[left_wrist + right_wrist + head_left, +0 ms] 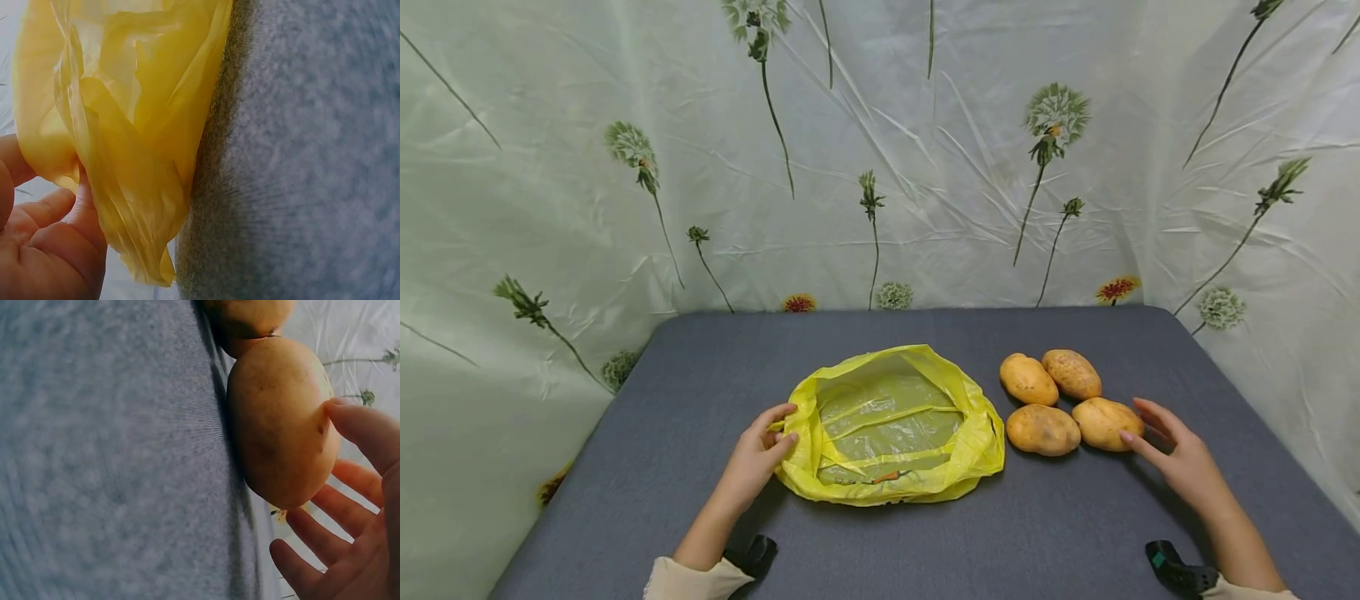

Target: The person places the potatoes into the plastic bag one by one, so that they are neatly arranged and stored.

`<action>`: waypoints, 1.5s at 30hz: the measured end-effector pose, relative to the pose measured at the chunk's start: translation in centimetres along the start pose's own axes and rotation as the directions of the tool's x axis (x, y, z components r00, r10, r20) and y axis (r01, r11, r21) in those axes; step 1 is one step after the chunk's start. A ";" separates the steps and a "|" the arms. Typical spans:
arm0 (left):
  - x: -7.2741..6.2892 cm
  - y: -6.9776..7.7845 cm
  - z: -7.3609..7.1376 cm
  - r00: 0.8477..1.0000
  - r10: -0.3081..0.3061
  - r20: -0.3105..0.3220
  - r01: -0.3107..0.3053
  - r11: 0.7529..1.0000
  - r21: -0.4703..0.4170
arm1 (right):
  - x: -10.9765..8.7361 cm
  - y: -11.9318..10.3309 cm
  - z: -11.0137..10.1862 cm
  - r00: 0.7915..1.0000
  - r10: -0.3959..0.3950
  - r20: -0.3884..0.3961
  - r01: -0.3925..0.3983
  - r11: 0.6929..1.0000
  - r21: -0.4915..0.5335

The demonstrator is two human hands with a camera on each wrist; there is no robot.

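Observation:
A yellow plastic bag (887,487) lies with its mouth spread wide, its see-through inner side facing up. My left hand (756,454) pinches the left edge of the bag between thumb and fingers; in the left wrist view the yellow film (150,125) hangs in folds beside the fingers. Over on the right, my right hand (1183,458) is at the right end of the nearest potato (1105,423). Its thumb tip meets the potato's skin in the right wrist view, while the other fingers (337,506) stay spread and fairly straight around the far end.
Several more potatoes sit close together right of the bag: one at the front (1043,430), two behind (1028,379). All lie on a dark grey table (925,550). A pale curtain (955,167) with a dandelion print hangs behind it and along the sides.

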State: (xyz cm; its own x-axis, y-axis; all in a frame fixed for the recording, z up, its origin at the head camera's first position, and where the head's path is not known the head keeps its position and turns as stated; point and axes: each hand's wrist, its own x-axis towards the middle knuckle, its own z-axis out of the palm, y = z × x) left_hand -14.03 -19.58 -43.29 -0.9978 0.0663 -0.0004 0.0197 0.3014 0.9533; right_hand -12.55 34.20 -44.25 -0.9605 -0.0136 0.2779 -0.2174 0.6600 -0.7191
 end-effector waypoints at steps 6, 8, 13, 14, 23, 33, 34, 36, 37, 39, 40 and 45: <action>-0.1 0.0 -0.1 1.000 -0.010 0.002 0.010 1.000 0.000 | -0.3 0.8 0.1 1.000 0.007 0.024 -0.010 0.992 0.125; -0.1 0.0 -0.1 1.000 -0.014 0.004 0.014 1.000 0.003 | -0.4 1.0 0.1 0.999 0.006 0.035 -0.012 0.987 0.163; -0.1 0.1 -0.1 1.000 -0.021 0.009 0.021 1.000 0.004 | -0.6 1.2 0.1 0.999 0.018 0.050 -0.028 0.976 0.215; -0.1 0.2 -0.1 1.000 -0.020 0.008 0.020 1.000 0.002 | -0.6 1.2 0.0 0.998 0.026 0.054 -0.037 0.975 0.219; 0.1 -0.1 0.1 1.000 -0.002 -0.005 0.002 1.000 -0.004 | -0.7 1.1 -0.1 0.994 0.073 0.086 -0.090 0.973 0.213; 0.0 0.0 0.1 1.000 -0.014 -0.002 0.014 1.000 -0.003 | -0.7 1.0 0.0 0.999 0.053 0.010 -0.054 0.974 0.222; 0.0 0.0 0.1 1.000 -0.012 -0.002 0.012 1.000 -0.004 | -0.7 1.0 -0.1 0.998 0.056 0.003 -0.056 0.974 0.221; 0.1 0.0 0.1 1.000 -0.007 -0.002 0.007 1.000 -0.006 | -0.7 0.9 -0.1 0.998 0.063 -0.013 -0.059 0.973 0.222; 0.1 0.0 0.1 1.000 -0.005 -0.001 0.005 1.000 -0.007 | -0.7 0.8 -0.2 0.997 0.069 -0.019 -0.063 0.973 0.222; 0.1 -0.1 0.1 1.000 -0.002 0.002 0.002 1.000 -0.010 | -0.6 0.7 -0.2 0.997 0.069 -0.036 -0.060 0.974 0.217; 0.1 -0.1 0.1 1.000 -0.002 0.002 0.002 1.000 -0.009 | -0.6 0.6 -0.2 0.997 0.069 -0.045 -0.058 0.975 0.213; 0.1 -0.2 0.1 1.000 0.000 0.005 0.000 1.000 -0.001 | -0.3 0.2 -0.1 0.996 0.036 -0.083 -0.017 0.976 0.217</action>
State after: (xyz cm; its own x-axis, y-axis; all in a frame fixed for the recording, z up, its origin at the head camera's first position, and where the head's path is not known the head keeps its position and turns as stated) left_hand -14.09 -19.54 -43.48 -0.9975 0.0708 -0.0013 0.0201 0.3000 0.9537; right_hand -12.26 34.45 -44.43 -0.9500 0.0723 0.3037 -0.2334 0.4814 -0.8448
